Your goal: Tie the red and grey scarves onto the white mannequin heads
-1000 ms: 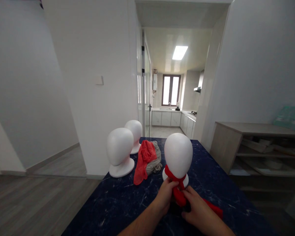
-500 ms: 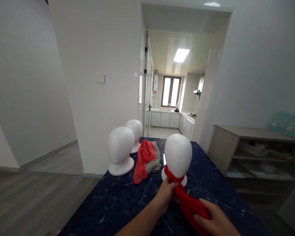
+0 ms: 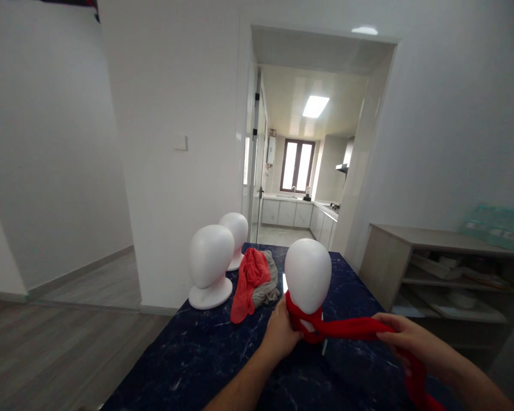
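A white foam mannequin head stands upright on the dark blue table, with a red scarf wrapped around its neck. My left hand is closed on the scarf at the left side of the neck, thumb to the front. Out to the right, my right hand grips the scarf's long end and holds it stretched sideways from the neck. The loose tail hangs below that hand and leaves the bottom of the view. The head's base is mostly hidden by the scarf and my left hand.
Two more white mannequin heads, a nearer one and a farther one, stand at the table's left edge. A crumpled coral scarf and a grey cloth lie beside them. A shelf unit stands right of the marble-patterned table.
My right hand has moved right and up, drawing the red scarf out sideways. My left hand has shifted from the front of the neck to its left side.
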Motion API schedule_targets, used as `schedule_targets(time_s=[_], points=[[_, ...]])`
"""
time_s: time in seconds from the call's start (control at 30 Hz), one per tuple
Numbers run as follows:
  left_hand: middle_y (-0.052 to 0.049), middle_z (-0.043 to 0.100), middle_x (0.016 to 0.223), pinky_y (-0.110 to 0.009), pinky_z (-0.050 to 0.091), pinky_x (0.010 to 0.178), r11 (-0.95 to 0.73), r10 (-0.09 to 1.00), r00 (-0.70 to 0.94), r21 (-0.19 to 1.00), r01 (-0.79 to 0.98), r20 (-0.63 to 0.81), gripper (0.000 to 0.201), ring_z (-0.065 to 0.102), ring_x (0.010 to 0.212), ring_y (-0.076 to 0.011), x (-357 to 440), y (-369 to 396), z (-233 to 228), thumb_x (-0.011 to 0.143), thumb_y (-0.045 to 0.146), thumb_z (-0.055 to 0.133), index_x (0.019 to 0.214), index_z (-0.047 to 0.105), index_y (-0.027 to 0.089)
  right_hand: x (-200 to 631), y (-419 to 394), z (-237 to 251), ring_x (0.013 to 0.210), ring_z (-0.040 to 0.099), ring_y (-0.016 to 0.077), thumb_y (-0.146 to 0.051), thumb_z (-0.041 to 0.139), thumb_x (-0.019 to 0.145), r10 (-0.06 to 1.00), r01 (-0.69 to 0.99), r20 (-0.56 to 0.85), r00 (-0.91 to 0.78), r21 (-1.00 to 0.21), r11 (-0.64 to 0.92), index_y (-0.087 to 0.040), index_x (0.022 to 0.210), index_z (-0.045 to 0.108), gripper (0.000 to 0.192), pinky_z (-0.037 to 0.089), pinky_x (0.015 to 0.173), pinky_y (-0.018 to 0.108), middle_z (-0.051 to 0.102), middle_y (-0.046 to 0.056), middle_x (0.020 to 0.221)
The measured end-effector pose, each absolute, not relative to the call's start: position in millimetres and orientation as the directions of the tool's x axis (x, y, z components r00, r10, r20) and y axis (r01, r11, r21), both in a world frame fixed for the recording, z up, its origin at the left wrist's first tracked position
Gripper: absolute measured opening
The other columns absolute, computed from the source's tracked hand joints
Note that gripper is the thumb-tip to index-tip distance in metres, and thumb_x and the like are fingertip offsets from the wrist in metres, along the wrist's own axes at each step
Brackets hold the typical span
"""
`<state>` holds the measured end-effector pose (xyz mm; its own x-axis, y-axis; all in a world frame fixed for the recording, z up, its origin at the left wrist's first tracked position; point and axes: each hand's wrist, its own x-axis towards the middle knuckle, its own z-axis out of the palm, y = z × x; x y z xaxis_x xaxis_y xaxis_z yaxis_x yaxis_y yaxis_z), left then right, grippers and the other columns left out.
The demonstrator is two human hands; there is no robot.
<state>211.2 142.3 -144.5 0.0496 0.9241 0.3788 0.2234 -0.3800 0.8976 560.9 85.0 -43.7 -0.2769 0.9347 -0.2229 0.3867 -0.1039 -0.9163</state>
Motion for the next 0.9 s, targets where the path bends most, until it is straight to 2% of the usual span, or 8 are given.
schedule_targets(time_s=[0.17, 0.27, 0.4, 0.53, 0.6, 0.73, 0.8, 0.9], points=[[-0.017, 0.044, 0.164, -0.05, 0.027, 0.127, -0.345, 0.934, 0.078, 0.826, 0.446, 0.348, 0.132, 0.041, 0.151, -0.0388, 209.7, 146.4, -152.9, 0.046, 0.023, 0.099, 0.161, 0.033, 0.024, 615.4, 123.3, -44.3, 0.042, 0.034, 0.0061, -0.065, 0.077, 0.079, 0.92, 0.531, -0.293, -0.258, -0.839, -0.118, -0.022, 0.116, 0.07, 0.057, 0.025, 0.04, 0.018, 0.049, -0.008, 0.058], [-0.02, 0.039, 0.167, -0.052, 0.021, 0.129, -0.285, 0.952, 0.058, 0.804, 0.522, 0.3, 0.14, 0.035, 0.154, -0.0423, 208.1, 150.1, -156.6, 0.044, 0.025, 0.1, 0.164, 0.028, 0.021, 658.1, 149.9, -40.8, 0.042, 0.037, 0.0085, -0.067, 0.075, 0.075, 0.94, 0.613, -0.28, -0.195, -0.783, -0.106, -0.021, 0.108, 0.076, 0.056, 0.028, 0.042, 0.022, 0.056, -0.004, 0.059], [-0.022, 0.04, 0.166, -0.049, 0.023, 0.129, -0.277, 0.952, 0.045, 0.796, 0.538, 0.302, 0.137, 0.037, 0.153, -0.041, 208.8, 152.2, -158.7, 0.049, 0.022, 0.096, 0.165, 0.023, 0.017, 700.7, 185.5, -39.4, 0.065, 0.067, 0.0253, -0.045, 0.071, 0.065, 1.0, 0.739, -0.02, 0.008, -0.674, -0.019, -0.022, 0.091, 0.082, 0.036, 0.048, 0.059, 0.032, 0.075, 0.01, 0.076], [-0.021, 0.044, 0.164, -0.046, 0.025, 0.129, -0.294, 0.946, 0.045, 0.792, 0.534, 0.321, 0.13, 0.04, 0.152, -0.0382, 210.9, 150.7, -158.0, 0.053, 0.017, 0.092, 0.164, 0.026, 0.016, 677.8, 206.3, -64.7, 0.093, 0.076, 0.0402, -0.03, 0.065, 0.058, 0.937, 0.843, 0.218, 0.273, -0.523, -0.124, -0.022, 0.082, 0.082, 0.031, 0.056, 0.08, 0.045, 0.081, 0.02, 0.096], [-0.019, 0.045, 0.164, -0.045, 0.025, 0.129, -0.304, 0.943, 0.045, 0.797, 0.522, 0.33, 0.125, 0.041, 0.151, -0.0364, 212.0, 149.9, -158.5, 0.054, 0.016, 0.091, 0.163, 0.03, 0.019, 632.0, 205.9, -87.4, 0.105, 0.075, 0.0373, -0.028, 0.063, 0.059, 0.954, 0.838, 0.225, 0.197, -0.544, -0.045, -0.024, 0.088, 0.083, 0.035, 0.057, 0.092, 0.044, 0.081, 0.017, 0.107], [-0.016, 0.044, 0.164, -0.045, 0.025, 0.129, -0.344, 0.929, 0.051, 0.8, 0.492, 0.368, 0.122, 0.04, 0.152, -0.0347, 213.3, 148.6, -160.3, 0.055, 0.015, 0.091, 0.162, 0.032, 0.023, 506.9, 186.2, -125.7, 0.13, 0.065, 0.0335, -0.035, 0.068, 0.071, 0.928, 0.617, 0.349, -0.13, -0.704, 0.351, -0.02, 0.126, 0.074, 0.057, 0.045, 0.118, 0.048, 0.072, 0.013, 0.137], [-0.016, 0.044, 0.164, -0.046, 0.026, 0.129, -0.369, 0.92, 0.06, 0.8, 0.472, 0.388, 0.12, 0.041, 0.151, -0.0342, 213.5, 147.5, -159.7, 0.058, 0.018, 0.091, 0.162, 0.031, 0.023, 451.9, 177.9, -133.2, 0.13, 0.065, 0.0335, -0.039, 0.078, 0.072, 0.913, 0.461, 0.366, -0.179, -0.789, 0.406, -0.02, 0.138, 0.065, 0.07, 0.049, 0.114, 0.049, 0.068, 0.013, 0.142], [-0.016, 0.045, 0.162, -0.045, 0.029, 0.127, -0.384, 0.918, 0.086, 0.815, 0.435, 0.386, 0.118, 0.043, 0.149, -0.034, 213.5, 145.7, -156.2, 0.06, 0.02, 0.089, 0.163, 0.031, 0.022, 400.3, 179.1, -136.5, 0.117, 0.072, 0.0367, -0.046, 0.088, 0.065, 0.922, 0.356, 0.377, -0.089, -0.852, 0.383, -0.017, 0.13, 0.066, 0.075, 0.057, 0.103, 0.05, 0.075, 0.016, 0.128]])
